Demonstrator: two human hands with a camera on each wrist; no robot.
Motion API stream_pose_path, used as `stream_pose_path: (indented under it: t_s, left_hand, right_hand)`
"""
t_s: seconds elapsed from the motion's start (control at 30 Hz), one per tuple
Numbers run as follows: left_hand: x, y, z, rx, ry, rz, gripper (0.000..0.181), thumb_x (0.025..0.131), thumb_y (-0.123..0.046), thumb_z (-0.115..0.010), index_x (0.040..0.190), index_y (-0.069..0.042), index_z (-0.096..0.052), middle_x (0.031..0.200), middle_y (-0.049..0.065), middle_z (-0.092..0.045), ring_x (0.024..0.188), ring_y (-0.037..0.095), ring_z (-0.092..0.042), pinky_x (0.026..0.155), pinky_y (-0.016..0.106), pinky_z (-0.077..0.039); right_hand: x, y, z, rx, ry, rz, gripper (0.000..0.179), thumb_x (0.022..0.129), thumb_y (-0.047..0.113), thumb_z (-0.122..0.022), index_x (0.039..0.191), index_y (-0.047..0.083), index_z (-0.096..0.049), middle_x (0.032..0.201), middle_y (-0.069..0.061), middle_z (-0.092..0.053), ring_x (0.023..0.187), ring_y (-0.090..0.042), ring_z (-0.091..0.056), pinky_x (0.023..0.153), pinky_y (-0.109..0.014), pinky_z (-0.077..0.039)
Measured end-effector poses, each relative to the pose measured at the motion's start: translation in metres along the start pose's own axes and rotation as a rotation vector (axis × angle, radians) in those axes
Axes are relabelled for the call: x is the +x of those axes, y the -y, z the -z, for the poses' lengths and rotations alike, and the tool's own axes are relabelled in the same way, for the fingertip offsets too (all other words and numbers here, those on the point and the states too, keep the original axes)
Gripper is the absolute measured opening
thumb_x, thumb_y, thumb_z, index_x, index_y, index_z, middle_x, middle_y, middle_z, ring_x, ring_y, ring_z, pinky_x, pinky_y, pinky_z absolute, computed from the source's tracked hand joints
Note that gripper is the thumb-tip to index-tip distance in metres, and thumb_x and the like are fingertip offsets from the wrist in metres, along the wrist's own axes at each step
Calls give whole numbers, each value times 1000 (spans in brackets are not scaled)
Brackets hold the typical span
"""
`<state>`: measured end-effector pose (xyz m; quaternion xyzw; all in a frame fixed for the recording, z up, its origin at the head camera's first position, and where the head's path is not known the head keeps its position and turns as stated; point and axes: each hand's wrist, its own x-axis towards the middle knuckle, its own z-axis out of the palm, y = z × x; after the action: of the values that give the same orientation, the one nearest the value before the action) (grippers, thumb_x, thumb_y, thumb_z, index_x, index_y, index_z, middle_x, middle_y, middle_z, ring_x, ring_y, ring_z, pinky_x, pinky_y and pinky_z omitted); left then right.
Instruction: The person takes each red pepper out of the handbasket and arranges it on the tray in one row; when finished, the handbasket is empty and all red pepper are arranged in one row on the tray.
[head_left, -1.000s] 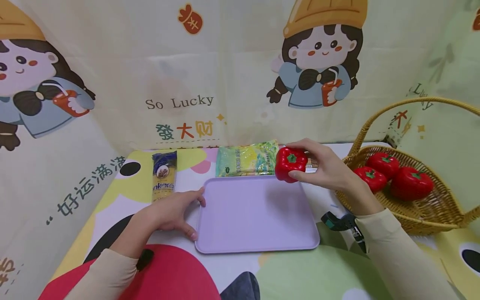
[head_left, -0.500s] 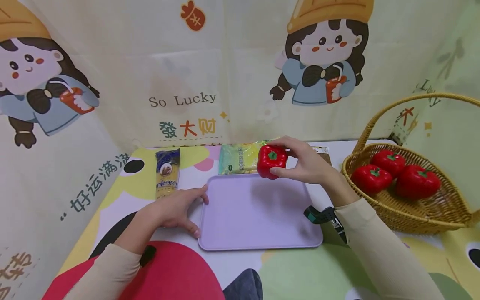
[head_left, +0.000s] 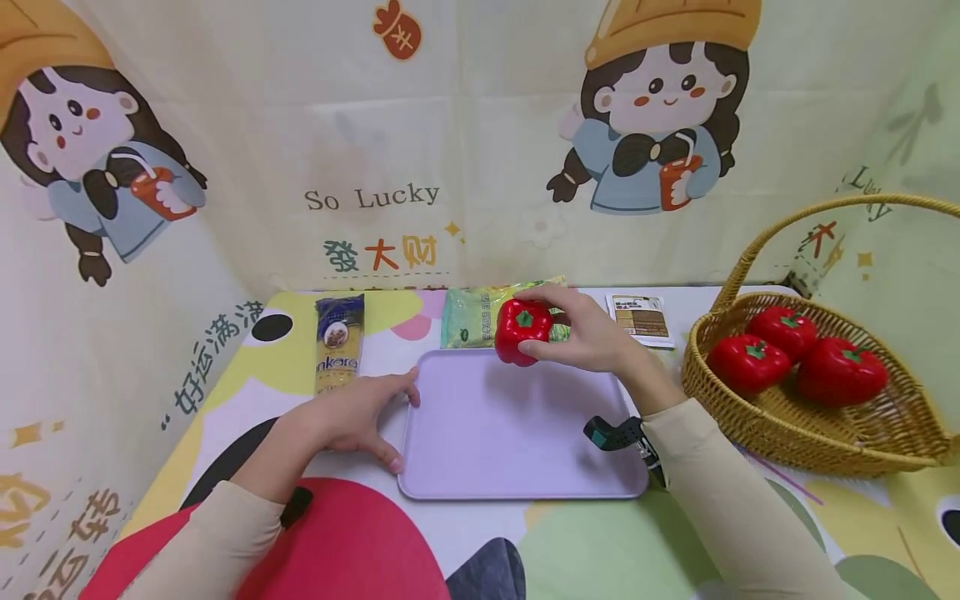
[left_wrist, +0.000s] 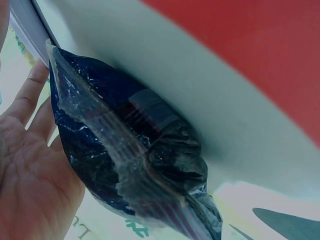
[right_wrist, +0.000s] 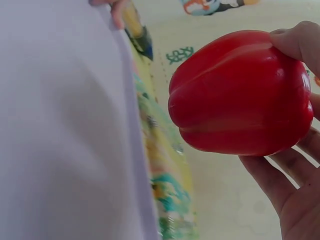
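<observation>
A glossy red bell pepper (head_left: pixel 519 332) with a green stem is held up in my right hand (head_left: pixel 585 333). Thumb and fingers grip its sides, as the right wrist view of the pepper (right_wrist: pixel 245 95) also shows. Below it lies a flat lilac tray (head_left: pixel 480 433), its far part under the pepper. My left hand (head_left: pixel 360 421) rests at the tray's left edge, thumb and fingers spread and fingertips touching the rim. Just beyond this hand lies a pasta packet (head_left: pixel 339 342) with a dark blue top; its dark end (left_wrist: pixel 130 135) fills much of the left wrist view.
A wicker basket (head_left: pixel 701 392) with a tall handle stands at the right, with three red bell peppers (head_left: pixel 840 371) inside. Behind the tray lies a green and yellow packet (head_left: pixel 468 317). A small white and brown sachet (head_left: pixel 640 321) lies at the back right, near a patterned cloth wall (head_left: pixel 487 167).
My right hand has carried the red bell pepper leftward over the tray's far part, bringing the sachet behind it into view. The left hand stays at the tray's edge.
</observation>
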<state>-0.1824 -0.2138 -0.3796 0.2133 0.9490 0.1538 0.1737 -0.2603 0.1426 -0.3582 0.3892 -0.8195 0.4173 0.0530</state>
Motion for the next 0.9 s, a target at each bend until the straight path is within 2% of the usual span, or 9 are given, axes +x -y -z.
stream_pose_path:
  t_s: [0.17,0.4,0.77,0.9]
  left_hand:
    - [2,0,0,3,5,-1,76,61,-49,-98,124,-31,-60,161,5,-42,132,23,-49,110,47,-47]
    - [-1,0,-1,-3,4,4,75,61,-49,-97,124,-32,-60,163,5,-39,136,25,-48,109,49,-48]
    - [-2,2,0,-14,4,-1,74,61,-52,-96,122,-32,-60,163,6,-39,137,26,-47,110,51,-47]
    - [-3,1,0,-8,1,-3,73,61,-53,-96,121,-33,-60,163,6,-39,137,27,-47,109,51,-49]
  right_hand:
    - [5,-3,-14,44,25,-6,64,83,21,-85,141,14,-57,133,-3,-61,120,-21,-58,92,-40,-60]
    - [12,-3,-29,26,19,-3,64,82,25,-84,139,15,-59,131,-1,-63,119,-19,-59,91,-40,-60]
    - [17,-2,-50,39,61,16,63,82,28,-84,139,18,-61,128,1,-66,116,-18,-61,84,-39,-61]
    - [17,-3,-55,60,73,-4,63,83,28,-84,140,18,-60,130,1,-64,118,-18,-60,83,-38,-62]
